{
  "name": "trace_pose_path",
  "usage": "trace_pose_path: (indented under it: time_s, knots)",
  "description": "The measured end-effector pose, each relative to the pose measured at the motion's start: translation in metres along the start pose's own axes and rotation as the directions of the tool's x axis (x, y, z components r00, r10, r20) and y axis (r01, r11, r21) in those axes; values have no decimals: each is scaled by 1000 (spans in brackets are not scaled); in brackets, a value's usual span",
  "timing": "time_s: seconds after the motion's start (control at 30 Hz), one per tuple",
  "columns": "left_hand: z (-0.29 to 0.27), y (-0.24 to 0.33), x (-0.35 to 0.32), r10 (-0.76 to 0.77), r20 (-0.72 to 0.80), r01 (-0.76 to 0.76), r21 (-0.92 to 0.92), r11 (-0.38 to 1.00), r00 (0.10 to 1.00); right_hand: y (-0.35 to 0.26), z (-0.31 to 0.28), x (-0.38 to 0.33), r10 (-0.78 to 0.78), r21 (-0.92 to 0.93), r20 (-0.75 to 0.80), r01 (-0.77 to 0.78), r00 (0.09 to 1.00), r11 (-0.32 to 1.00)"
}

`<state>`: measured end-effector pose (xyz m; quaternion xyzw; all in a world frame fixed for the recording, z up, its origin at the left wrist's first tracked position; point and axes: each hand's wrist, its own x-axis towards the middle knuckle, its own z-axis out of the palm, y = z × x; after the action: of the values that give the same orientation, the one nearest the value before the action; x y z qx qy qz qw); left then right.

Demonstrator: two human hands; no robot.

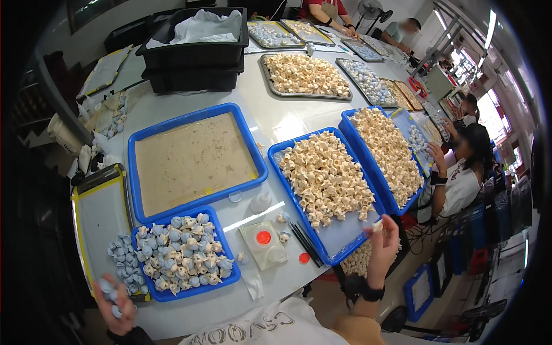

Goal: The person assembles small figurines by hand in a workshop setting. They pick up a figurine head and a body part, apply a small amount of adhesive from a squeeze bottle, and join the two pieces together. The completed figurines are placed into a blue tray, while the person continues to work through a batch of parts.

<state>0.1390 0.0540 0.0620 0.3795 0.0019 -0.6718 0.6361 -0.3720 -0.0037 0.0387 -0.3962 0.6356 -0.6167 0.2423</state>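
My left hand (118,313) is at the lower left with its fingers curled around a few small pale-blue rounded pieces (107,287). It is beside a heap of the same blue pieces (124,261). My right hand (383,250) is raised over the near corner of a blue tray (339,253) piled with small hollow cream pieces (322,172). Between its thumb and fingertips it pinches a single cream piece (376,227). A smaller blue tray (167,297) near my left hand holds joined cream-and-blue pieces (184,247).
A large blue tray (261,167) has a flat, speckled beige bottom. In front of me are a red-topped small container (263,237), black pens (305,241) and a white squeeze bottle (260,202). Black bins (192,72) stand behind. Co-workers sit along the right and far side.
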Motion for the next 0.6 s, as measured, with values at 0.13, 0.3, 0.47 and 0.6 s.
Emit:
trace_pose_path:
  time_s: [0.13, 0.3, 0.47, 0.6]
  knots:
    - [24, -82, 22, -367, 411, 356, 107, 928, 835, -49, 52, -38, -304, 211, 856, 254, 418, 944]
    - [69, -127, 55, -621, 520, 539, 322, 779, 587, -61, 110, -75, -207, 205, 963, -25, -171, 978]
    - [78, -132, 58, -720, 408, 548, 468, 693, 562, -50, 119, -95, -233, 232, 971, -29, -58, 972]
    - [85, -130, 52, -784, 290, 561, 568, 602, 548, -59, 108, -85, -238, 250, 968, -203, 82, 947]
